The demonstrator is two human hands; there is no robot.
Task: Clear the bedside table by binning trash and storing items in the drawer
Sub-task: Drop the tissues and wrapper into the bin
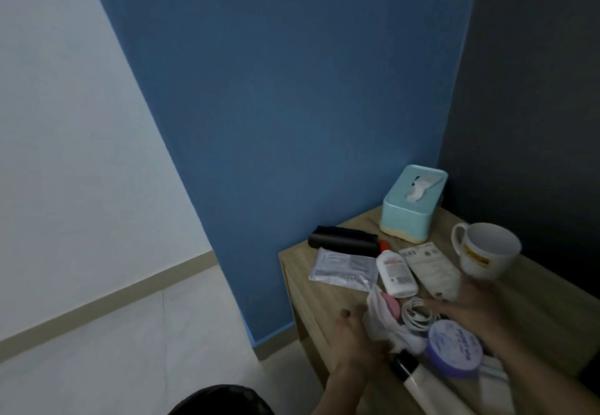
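Note:
The wooden bedside table stands at the lower right, cluttered. My left hand is closed on crumpled white tissue at the table's front left corner. My right hand hovers with fingers spread over a coiled white cable, holding nothing. A pink round item peeks from the tissue. Nearby lie a white lotion bottle, a purple round tin, a white tube with black cap, a silver packet and a pale sachet.
A teal tissue box sits at the table's back by the blue wall. A white mug stands at the right, a black pouch at the back left. A dark bin rim shows on the floor below left.

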